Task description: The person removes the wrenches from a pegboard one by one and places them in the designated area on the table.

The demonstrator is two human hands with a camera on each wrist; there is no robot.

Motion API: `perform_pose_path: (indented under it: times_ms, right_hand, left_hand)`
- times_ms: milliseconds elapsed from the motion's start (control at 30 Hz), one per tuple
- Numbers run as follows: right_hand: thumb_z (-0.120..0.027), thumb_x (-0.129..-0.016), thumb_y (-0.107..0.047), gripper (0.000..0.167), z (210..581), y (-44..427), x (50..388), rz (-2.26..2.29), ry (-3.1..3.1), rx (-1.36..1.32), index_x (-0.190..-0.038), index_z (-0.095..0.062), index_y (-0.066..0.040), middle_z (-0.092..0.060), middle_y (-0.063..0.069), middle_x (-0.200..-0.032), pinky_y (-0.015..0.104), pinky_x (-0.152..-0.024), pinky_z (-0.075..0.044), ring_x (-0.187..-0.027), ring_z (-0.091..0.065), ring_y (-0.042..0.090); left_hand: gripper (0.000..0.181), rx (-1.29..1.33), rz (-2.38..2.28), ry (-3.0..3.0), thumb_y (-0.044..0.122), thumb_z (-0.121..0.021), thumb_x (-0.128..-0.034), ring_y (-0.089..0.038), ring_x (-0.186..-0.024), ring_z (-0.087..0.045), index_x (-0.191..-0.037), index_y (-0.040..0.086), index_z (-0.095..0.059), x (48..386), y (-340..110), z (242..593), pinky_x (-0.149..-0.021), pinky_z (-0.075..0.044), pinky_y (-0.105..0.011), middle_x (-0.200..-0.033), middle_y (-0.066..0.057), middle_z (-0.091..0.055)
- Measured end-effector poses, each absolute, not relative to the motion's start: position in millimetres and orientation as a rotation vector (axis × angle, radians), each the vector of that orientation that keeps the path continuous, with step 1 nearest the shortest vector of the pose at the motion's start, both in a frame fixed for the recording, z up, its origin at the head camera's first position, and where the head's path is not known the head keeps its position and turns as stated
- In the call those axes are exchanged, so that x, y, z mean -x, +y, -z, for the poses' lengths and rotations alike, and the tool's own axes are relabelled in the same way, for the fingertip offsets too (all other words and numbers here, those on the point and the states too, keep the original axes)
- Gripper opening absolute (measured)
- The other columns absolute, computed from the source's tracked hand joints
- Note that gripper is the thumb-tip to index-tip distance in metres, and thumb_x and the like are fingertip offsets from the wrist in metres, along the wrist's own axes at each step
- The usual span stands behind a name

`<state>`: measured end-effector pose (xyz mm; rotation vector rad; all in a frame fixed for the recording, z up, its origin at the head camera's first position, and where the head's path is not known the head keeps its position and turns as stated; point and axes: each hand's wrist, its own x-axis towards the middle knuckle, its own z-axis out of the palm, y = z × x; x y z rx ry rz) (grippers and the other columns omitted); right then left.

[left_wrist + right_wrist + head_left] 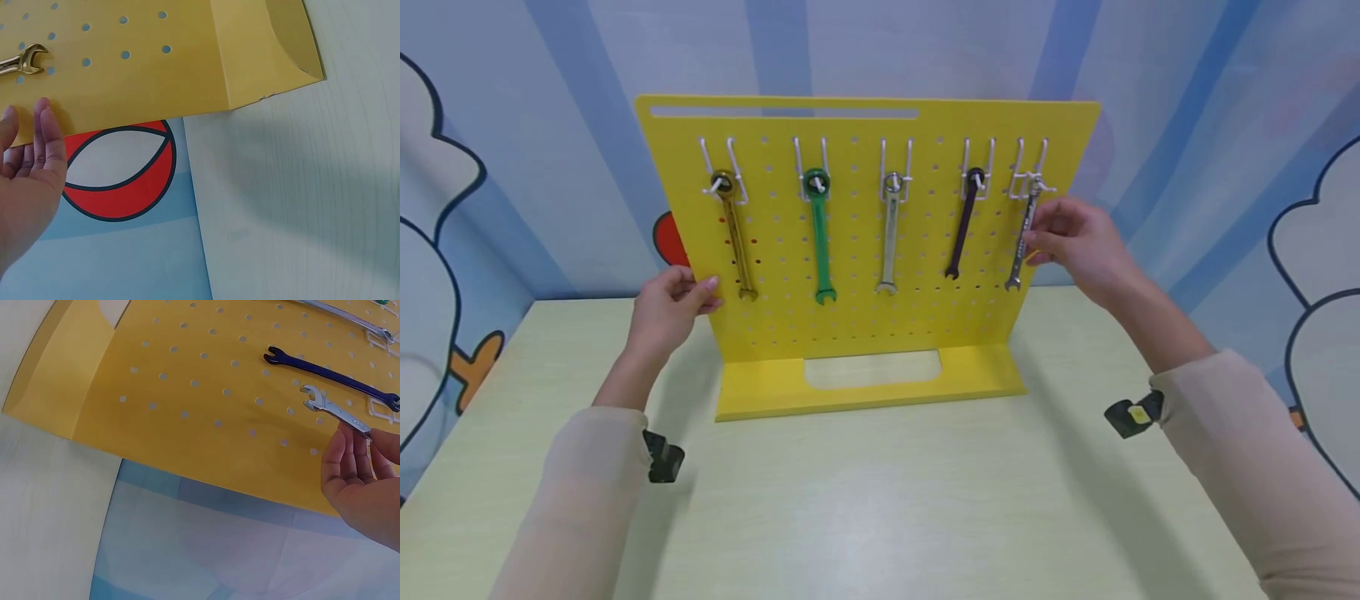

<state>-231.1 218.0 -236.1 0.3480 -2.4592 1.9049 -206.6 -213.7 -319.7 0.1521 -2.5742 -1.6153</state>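
Observation:
A yellow pegboard [857, 325] stands upright on the table with several wrenches hung in a row on white hooks. My right hand [1078, 246] pinches the shaft of the rightmost silver wrench [1022, 242], whose upper end is at its hook [1032, 185]. In the right wrist view, that wrench's open jaw end [315, 400] points away from the fingers. My left hand [666, 308] grips the board's left edge, some fingers hidden behind it. Closest to it hangs a gold wrench [737, 242], its open end also showing in the left wrist view.
Further along the board hang a green wrench [821, 242], another silver wrench [891, 237] and a dark purple wrench [965, 225]. The board's base [880, 400] rests on the pale table [865, 500]. A patterned blue curtain [887, 50] is behind it.

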Motion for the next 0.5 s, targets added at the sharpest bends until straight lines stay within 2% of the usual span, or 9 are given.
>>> perform_pose_path:
  times_ms: [167,400,500]
  right_hand:
    - [-0.054,-0.09,0.002,0.005,234.0,220.8,225.6,-1.884,-2.466,-0.395,-0.093,-0.051,0.001,-0.06,0.005,-0.082,0.026,-0.064,-0.054,-0.071,-0.06,0.018]
    - [-0.056,-0.089,0.001,0.006,231.6,224.8,220.7,-1.881,-2.465,-0.437,-0.094,-0.052,0.002,-0.062,0.006,-0.085,0.029,-0.066,-0.055,-0.073,-0.062,0.018]
    - [-0.056,-0.089,0.002,0.005,231.1,226.9,219.3,-1.941,-2.434,-0.455,-0.092,-0.053,0.002,-0.062,0.007,-0.084,0.029,-0.065,-0.055,-0.071,-0.062,0.018]
  left_hand:
    - [0.034,-0.151,1.609,-2.575,0.031,-0.052,-0.0916,-0.006,-0.079,-0.061,-0.105,0.0,-0.047,207.7,-214.0,320.8,-0.073,-0.051,-0.015,-0.099,-0.011,-0.054]
    - [0.039,-0.15,1.662,-2.521,0.035,-0.057,-0.0875,-0.011,-0.08,-0.062,-0.101,0.0,-0.049,211.4,-216.7,325.9,-0.076,-0.052,-0.023,-0.095,-0.012,-0.056]
    - [0.037,-0.149,1.647,-2.531,0.034,-0.055,-0.0888,-0.009,-0.078,-0.062,-0.101,-0.001,-0.048,211.5,-216.9,325.7,-0.074,-0.052,-0.02,-0.095,-0.012,-0.055]
